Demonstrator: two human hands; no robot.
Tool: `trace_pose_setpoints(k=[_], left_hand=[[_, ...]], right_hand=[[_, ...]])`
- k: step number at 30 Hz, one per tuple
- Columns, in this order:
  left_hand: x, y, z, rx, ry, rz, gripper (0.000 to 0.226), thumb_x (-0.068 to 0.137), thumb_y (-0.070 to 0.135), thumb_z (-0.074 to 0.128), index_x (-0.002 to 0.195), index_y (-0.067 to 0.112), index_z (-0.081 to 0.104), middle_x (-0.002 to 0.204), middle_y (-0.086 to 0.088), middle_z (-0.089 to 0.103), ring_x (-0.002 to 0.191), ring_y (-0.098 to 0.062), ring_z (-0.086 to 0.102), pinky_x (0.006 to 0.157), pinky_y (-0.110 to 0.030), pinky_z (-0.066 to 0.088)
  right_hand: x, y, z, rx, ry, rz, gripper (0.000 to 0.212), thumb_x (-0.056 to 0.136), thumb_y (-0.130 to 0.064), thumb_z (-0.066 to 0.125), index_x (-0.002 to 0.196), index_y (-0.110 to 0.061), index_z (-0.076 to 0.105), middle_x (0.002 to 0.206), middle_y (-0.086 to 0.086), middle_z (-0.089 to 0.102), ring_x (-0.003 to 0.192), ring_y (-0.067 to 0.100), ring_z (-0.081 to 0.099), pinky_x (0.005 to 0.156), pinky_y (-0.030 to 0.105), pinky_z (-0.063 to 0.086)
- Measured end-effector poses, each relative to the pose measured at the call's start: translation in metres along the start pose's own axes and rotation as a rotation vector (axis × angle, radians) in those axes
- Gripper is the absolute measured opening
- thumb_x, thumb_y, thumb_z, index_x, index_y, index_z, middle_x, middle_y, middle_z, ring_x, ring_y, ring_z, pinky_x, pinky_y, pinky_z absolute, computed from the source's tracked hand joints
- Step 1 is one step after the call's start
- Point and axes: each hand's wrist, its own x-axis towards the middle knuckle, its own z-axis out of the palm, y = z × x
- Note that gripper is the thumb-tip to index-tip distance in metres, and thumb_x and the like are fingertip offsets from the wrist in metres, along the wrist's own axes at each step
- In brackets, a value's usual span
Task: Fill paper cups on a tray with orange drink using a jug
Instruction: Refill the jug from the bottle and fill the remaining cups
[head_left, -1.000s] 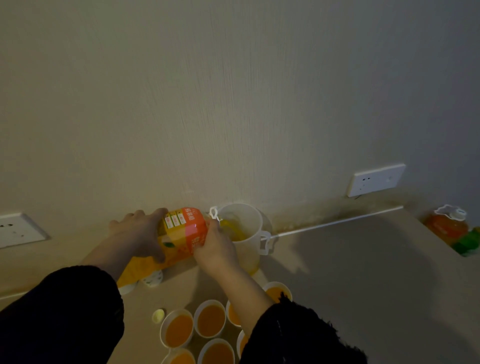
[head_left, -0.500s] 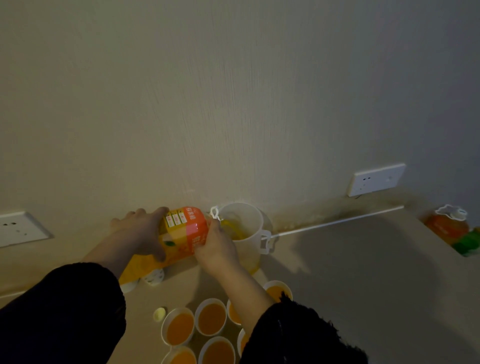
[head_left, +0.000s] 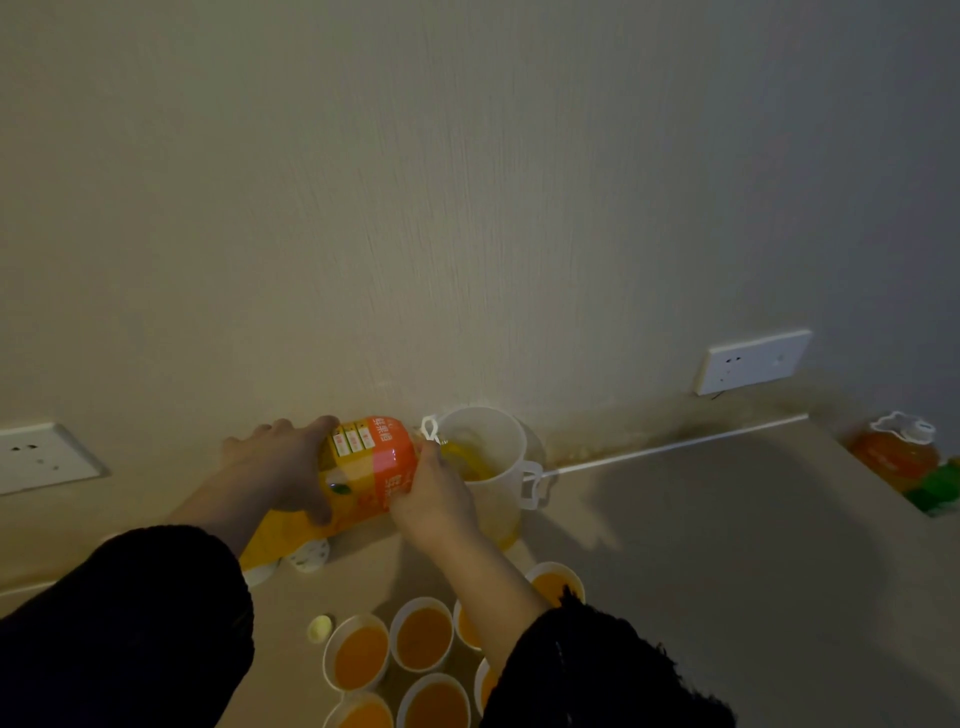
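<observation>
An orange drink bottle (head_left: 363, 467) lies tipped on its side, its mouth over a clear plastic jug (head_left: 485, 467) by the wall. Orange liquid runs into the jug. My left hand (head_left: 283, 465) grips the bottle's body and my right hand (head_left: 434, 499) holds it near the neck. Several paper cups (head_left: 421, 636) filled with orange drink stand close together at the bottom, partly hidden by my right sleeve. The tray under them is not visible.
A small yellow bottle cap (head_left: 319, 627) lies left of the cups. Two white round objects (head_left: 309, 556) sit under the bottle. Another orange bottle (head_left: 898, 452) stands at the far right. Wall sockets (head_left: 750, 361) flank the counter, and a white cable (head_left: 675, 446) runs along it.
Both hands keep the bottle tipped over the jug in nearly the same pose. The view has shifted only slightly.
</observation>
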Motion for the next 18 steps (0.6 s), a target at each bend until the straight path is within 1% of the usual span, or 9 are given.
trace_pose_setpoints(k=[13, 18], left_hand=[[-0.0002, -0.0007, -0.0032, -0.003, -0.006, 0.001, 0.116, 0.055, 0.054, 0.081, 0.146, 0.039, 0.01, 0.129, -0.005, 0.043, 0.124, -0.028, 0.042, 0.097, -0.044, 0.038], [0.001, -0.0001, -0.003, 0.003, -0.01, -0.002, 0.117, 0.055, 0.055, 0.081, 0.146, 0.039, 0.01, 0.13, -0.005, 0.043, 0.124, -0.028, 0.042, 0.097, -0.044, 0.038]], right_hand=[[0.0005, -0.0007, 0.0001, 0.013, -0.006, 0.003, 0.058, 0.086, -0.021, 0.06, 0.138, -0.02, 0.032, 0.129, 0.007, 0.053, 0.118, 0.027, 0.053, 0.095, 0.039, 0.047], [0.0007, 0.0005, -0.0011, 0.017, -0.016, 0.01, 0.058, 0.087, -0.02, 0.059, 0.138, -0.018, 0.032, 0.129, 0.007, 0.053, 0.118, 0.027, 0.052, 0.095, 0.039, 0.047]])
